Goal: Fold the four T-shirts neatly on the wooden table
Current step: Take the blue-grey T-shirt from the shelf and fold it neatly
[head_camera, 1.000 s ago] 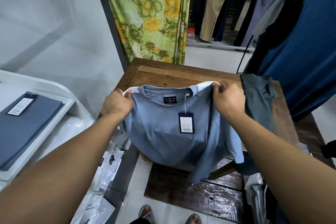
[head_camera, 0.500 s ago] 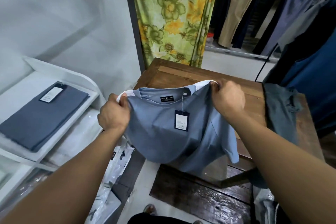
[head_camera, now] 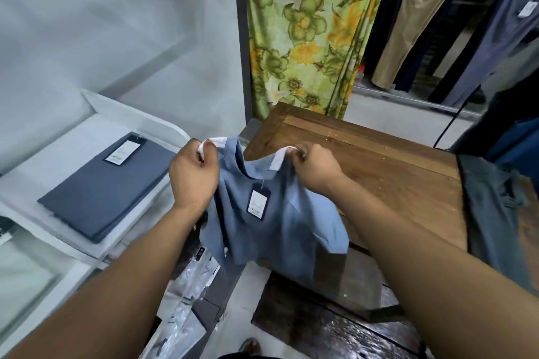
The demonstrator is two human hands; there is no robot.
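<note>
A light blue T-shirt [head_camera: 280, 230] with white shoulder patches and a dark hang tag [head_camera: 258, 199] hangs in the air off the left front corner of the wooden table [head_camera: 379, 163]. My left hand [head_camera: 194, 176] grips its left shoulder. My right hand [head_camera: 316, 170] pinches its right shoulder. The shirt's body droops below the table's edge, bunched between my hands. A dark grey T-shirt [head_camera: 493, 213] lies crumpled on the table's right side.
A folded blue-grey garment [head_camera: 108, 186] with a tag lies on a white shelf [head_camera: 58, 230] at the left. Clear plastic bags [head_camera: 186, 294] lie on the floor below. A floral curtain [head_camera: 306, 29] hangs behind the table, and trousers [head_camera: 414, 9] hang at the back right.
My hands have moved closer together and to the left, carrying the blue shirt off the table's corner. The shirt is now slack and bunched. The view has swung left.
</note>
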